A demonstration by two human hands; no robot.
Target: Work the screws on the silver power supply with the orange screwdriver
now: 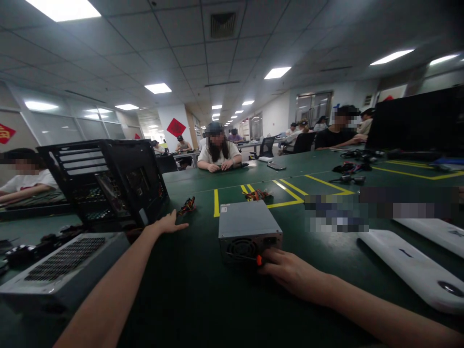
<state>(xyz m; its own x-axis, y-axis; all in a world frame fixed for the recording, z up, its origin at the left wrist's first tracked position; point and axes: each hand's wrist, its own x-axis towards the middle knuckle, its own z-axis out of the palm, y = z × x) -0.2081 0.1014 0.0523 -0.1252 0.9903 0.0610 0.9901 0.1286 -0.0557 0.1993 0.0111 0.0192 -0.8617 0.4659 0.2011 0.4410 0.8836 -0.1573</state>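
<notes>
A grey computer power supply (pixel 250 220) sits on the green table in front of me, its fan grille and socket facing my side. My right hand (pixel 281 266) is closed around a screwdriver (pixel 259 260) at the supply's near face. Only the orange end of the handle and part of a thin shaft show; whether the tip touches a screw I cannot tell. My left hand (pixel 169 224) reaches out with thumb and fingers apart, close to a bundle of coloured cables (pixel 187 207). Beside that hand stands a black open computer case (pixel 136 179). Contact between hand and cables is unclear.
Another power supply (pixel 65 270) lies at left, with dark cables (pixel 39 244) behind it. White panels (pixel 406 266) are at right. Yellow tape (pixel 286 204) marks the table. A person (pixel 219 152) sits opposite; a black monitor-like panel (pixel 416 121) stands far right.
</notes>
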